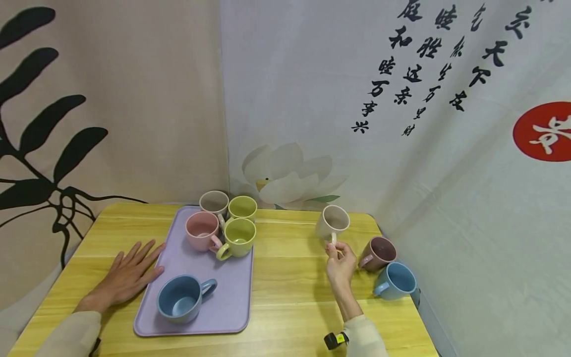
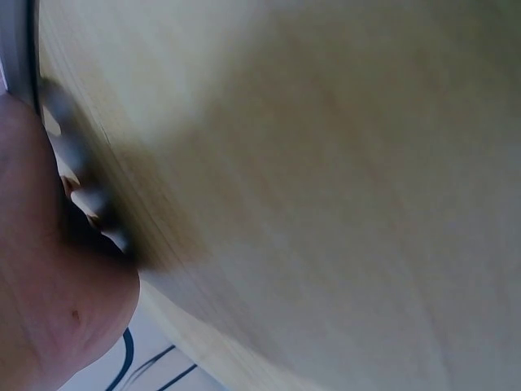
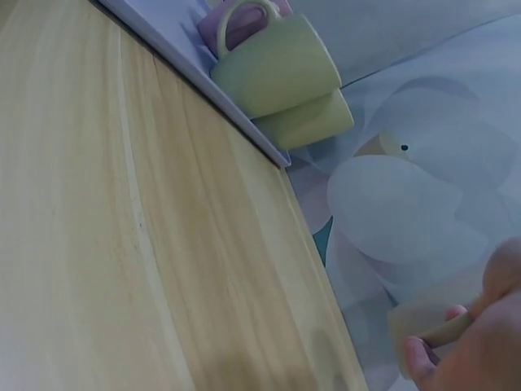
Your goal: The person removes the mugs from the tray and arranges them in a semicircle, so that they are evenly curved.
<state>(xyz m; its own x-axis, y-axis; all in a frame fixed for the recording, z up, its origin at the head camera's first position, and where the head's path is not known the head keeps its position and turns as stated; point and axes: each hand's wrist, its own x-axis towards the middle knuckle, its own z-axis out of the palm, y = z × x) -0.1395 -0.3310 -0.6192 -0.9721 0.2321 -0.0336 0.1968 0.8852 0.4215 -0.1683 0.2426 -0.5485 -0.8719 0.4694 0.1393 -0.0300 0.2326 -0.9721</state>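
Note:
In the head view my right hand [image 1: 341,265] pinches the handle of a white mug [image 1: 334,220] near the table's back edge. The right wrist view also shows the fingers on that white mug [image 3: 407,330]; I cannot tell if its base touches the table. My left hand [image 1: 127,277] lies with fingers spread on the table, fingertips at the left rim of a lavender tray [image 1: 232,310]. On the tray are a blue mug [image 1: 180,299] in front, and a pink mug [image 1: 202,230], a grey-white mug [image 1: 214,202] and two yellow-green mugs [image 1: 240,237] behind.
Right of my right hand, a mauve mug [image 1: 378,254] and a light blue mug [image 1: 395,281] stand near the table's right edge. A small black object with a yellow label [image 1: 334,340] is by the right sleeve. Printed cloth [image 1: 285,109] hangs behind the wooden table [image 1: 285,277].

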